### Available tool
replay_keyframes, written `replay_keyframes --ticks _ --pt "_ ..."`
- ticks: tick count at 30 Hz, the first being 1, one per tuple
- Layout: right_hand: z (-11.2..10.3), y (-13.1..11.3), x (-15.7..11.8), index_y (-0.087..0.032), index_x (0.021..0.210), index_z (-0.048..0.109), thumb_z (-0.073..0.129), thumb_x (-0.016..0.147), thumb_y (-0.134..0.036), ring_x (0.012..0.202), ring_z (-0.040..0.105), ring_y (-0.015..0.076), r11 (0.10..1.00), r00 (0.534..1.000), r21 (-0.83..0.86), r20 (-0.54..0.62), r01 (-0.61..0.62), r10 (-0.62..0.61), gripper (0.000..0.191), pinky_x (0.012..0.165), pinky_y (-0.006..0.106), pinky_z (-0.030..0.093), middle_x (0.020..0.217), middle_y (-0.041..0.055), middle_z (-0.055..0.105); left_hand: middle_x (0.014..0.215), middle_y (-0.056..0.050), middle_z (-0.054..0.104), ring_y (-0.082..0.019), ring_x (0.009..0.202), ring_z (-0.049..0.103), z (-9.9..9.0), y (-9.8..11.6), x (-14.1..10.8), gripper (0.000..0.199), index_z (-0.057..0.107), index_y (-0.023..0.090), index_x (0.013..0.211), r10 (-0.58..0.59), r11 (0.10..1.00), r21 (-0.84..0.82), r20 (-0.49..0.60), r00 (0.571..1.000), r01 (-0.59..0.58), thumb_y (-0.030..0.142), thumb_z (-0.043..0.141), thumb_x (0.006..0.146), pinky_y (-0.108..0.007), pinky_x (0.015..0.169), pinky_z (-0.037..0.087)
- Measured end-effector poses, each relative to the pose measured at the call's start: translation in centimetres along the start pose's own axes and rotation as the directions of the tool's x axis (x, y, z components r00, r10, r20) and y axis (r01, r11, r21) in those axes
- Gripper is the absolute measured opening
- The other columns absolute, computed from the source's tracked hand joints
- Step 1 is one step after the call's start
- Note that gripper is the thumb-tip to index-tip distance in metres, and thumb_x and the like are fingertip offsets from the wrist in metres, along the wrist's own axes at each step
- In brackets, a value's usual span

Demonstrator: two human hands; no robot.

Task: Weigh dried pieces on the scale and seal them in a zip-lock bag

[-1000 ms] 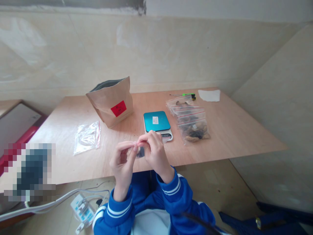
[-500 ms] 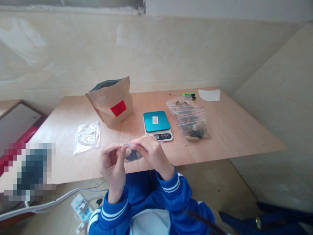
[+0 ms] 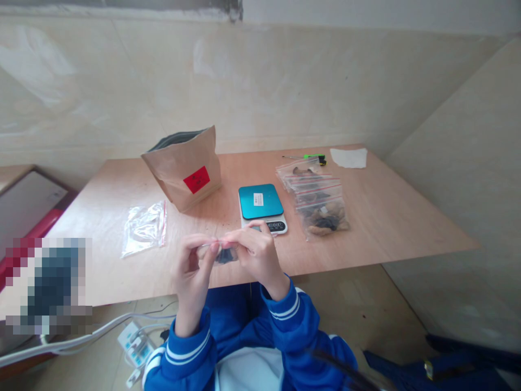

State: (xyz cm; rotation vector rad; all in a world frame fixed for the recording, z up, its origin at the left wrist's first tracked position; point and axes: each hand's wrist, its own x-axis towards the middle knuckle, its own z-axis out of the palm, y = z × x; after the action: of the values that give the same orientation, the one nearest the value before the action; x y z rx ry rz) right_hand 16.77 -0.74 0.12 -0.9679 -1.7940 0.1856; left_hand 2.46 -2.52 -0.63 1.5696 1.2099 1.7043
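Note:
My left hand (image 3: 194,267) and my right hand (image 3: 257,251) meet over the table's near edge, both pinching the top edge of a small clear zip bag (image 3: 226,255). Dark and pale pieces show inside the bag, partly covered by my fingers. Just beyond my right hand is a kitchen scale (image 3: 261,202) with a blue top and a white sticker; my fingers hide part of its display. Filled zip bags (image 3: 323,214), holding brown and dark dried pieces, lie overlapped to the right of the scale. Flat clear zip bags (image 3: 143,229) lie on the left.
An open brown paper pouch (image 3: 185,174) with a red label stands behind my left hand. A screwdriver (image 3: 313,157) and a white paper piece (image 3: 349,158) lie at the table's (image 3: 391,217) back right. Below on the left are a power strip (image 3: 136,345) and white cables (image 3: 93,334).
My left hand has shifted slightly right, closer to my right hand along the bag's top edge. A right finger has lifted over the scale's display. Everything else on the table stays put.

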Motion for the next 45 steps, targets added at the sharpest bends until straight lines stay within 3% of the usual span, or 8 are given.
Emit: replay_keyframes --ticks 6,11,16,27,32,37,45 --pt "-0.1 0.0 0.2 -0.023 0.099 0.072 0.056 0.097 -0.038 0.080 0.072 0.0132 0.993 0.997 0.105 0.062 -0.045 0.039 0.021 0.085 0.032 0.045 0.093 -0.0005 0.080 0.077 0.000 0.067 -0.010 0.069 0.064 0.2 -0.3 0.2 0.006 0.067 0.019 0.085 0.052 0.997 0.059 -0.148 0.988 -0.043 0.024 0.071 0.085 -0.020 0.063 0.053" --pt "-0.6 0.3 0.5 -0.022 0.084 0.070 0.063 0.092 -0.039 0.080 0.069 0.0143 0.997 0.999 0.069 0.032 -0.026 0.024 0.020 0.082 0.030 0.046 0.079 -0.0016 0.076 0.069 0.003 0.064 -0.008 0.058 0.061 0.0 -0.1 0.5 0.014 0.066 0.018 0.082 -0.021 0.996 0.082 -0.259 0.966 0.044 0.030 0.073 0.082 -0.019 0.056 0.050" --pt "-0.7 0.7 0.4 -0.022 0.079 0.068 0.062 0.095 -0.033 0.074 0.068 0.0137 0.997 1.000 0.070 -0.025 -0.015 0.017 0.020 0.081 0.031 0.048 0.077 -0.0019 0.076 0.072 0.002 0.065 -0.009 0.061 0.061 -0.1 0.1 0.6 0.019 0.066 0.018 0.081 -0.025 0.995 0.087 -0.211 0.977 0.044 0.036 0.072 0.083 -0.020 0.057 0.050" --pt "-0.6 0.9 0.1 -0.023 0.076 0.063 0.051 0.096 -0.010 0.067 0.067 0.0139 1.000 0.997 0.011 -0.069 0.020 -0.019 0.027 0.085 0.032 0.049 0.074 -0.0038 0.076 0.080 -0.001 0.069 -0.013 0.071 0.066 -0.1 -0.1 0.3 0.018 0.070 0.020 0.089 -0.154 0.986 0.070 0.033 0.987 0.152 0.037 0.071 0.085 -0.023 0.065 0.054" --pt "-0.8 1.1 0.2 -0.023 0.084 0.066 0.056 0.099 -0.027 0.073 0.067 0.0143 1.000 1.000 0.023 0.020 -0.017 0.017 0.018 0.081 0.029 0.049 0.080 -0.0017 0.076 0.076 0.000 0.069 -0.012 0.068 0.066 -0.1 -0.1 0.2 0.017 0.070 0.019 0.086 -0.113 0.988 0.102 -0.034 0.993 0.116 0.036 0.070 0.086 -0.022 0.063 0.054" --pt "-1.7 1.3 0.3 -0.025 0.102 0.069 0.061 0.095 -0.036 0.092 0.068 0.0166 0.995 0.982 0.037 0.170 -0.090 0.082 0.015 0.088 0.030 0.048 0.096 0.0005 0.077 0.075 -0.001 0.069 -0.013 0.068 0.066 -0.3 -0.1 0.3 0.020 0.069 0.018 0.083 -0.084 0.985 0.147 -0.042 0.996 0.089 0.038 0.071 0.085 -0.023 0.062 0.054" --pt "-3.1 2.4 0.1 -0.023 0.089 0.070 0.063 0.094 -0.029 0.085 0.067 0.0184 0.987 0.980 0.013 0.120 -0.161 0.158 0.011 0.083 0.033 0.046 0.086 0.0015 0.075 0.063 0.002 0.066 -0.012 0.056 0.062 -0.2 0.4 0.7 0.025 0.068 0.018 0.082 -0.111 0.979 0.154 -0.125 0.986 0.130 0.043 0.069 0.085 -0.022 0.056 0.051"
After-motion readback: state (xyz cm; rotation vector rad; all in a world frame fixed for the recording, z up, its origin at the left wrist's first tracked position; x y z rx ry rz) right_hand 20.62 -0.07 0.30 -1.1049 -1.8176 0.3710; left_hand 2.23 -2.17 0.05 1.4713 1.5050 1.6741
